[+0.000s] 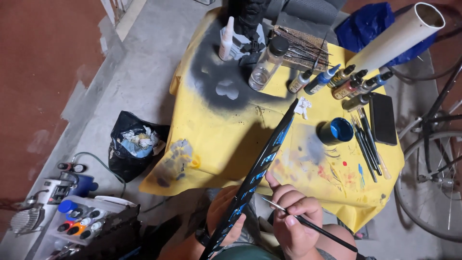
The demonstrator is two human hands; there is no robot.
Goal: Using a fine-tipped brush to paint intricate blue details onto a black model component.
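My left hand [222,216] grips the lower part of a long, thin black blade [263,159] with blue painted markings; it slants up over the yellow-covered table [216,139]. My right hand [294,219] holds a fine black paintbrush [313,225], its tip close to the blade's edge, index finger touching the blade. A round pot of blue paint [337,131] sits on the table to the right.
Several small paint bottles [337,82], spare brushes [368,142], a dark phone [383,119], a clear bottle [266,65] and a white tube [397,36] crowd the table. A black rubbish bag [132,144] and a bin of paints [79,224] lie on the floor at left; a bicycle wheel [430,183] stands at right.
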